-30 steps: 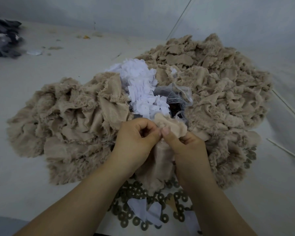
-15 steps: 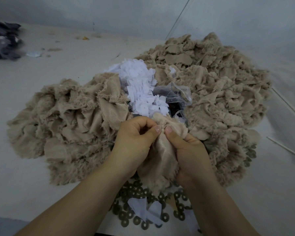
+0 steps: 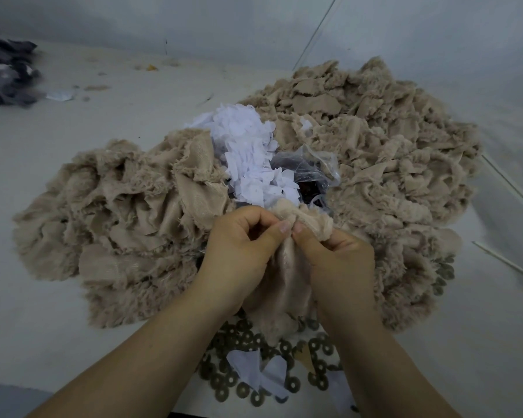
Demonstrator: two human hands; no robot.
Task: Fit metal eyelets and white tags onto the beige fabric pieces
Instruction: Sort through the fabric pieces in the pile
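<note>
I see both forearms reach in from the bottom edge and converge at centre. Left hand [image 3: 239, 248] and right hand [image 3: 338, 260] are knuckles-up, fingers curled, thumb tips almost touching, each pinching the fabric [image 3: 287, 267] between them.

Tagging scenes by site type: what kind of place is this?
Likely a small garment or piecework workshop: big piles of beige fabric pieces, a heap of white tags and loose metal eyelets, all spread over the work surface.
</note>
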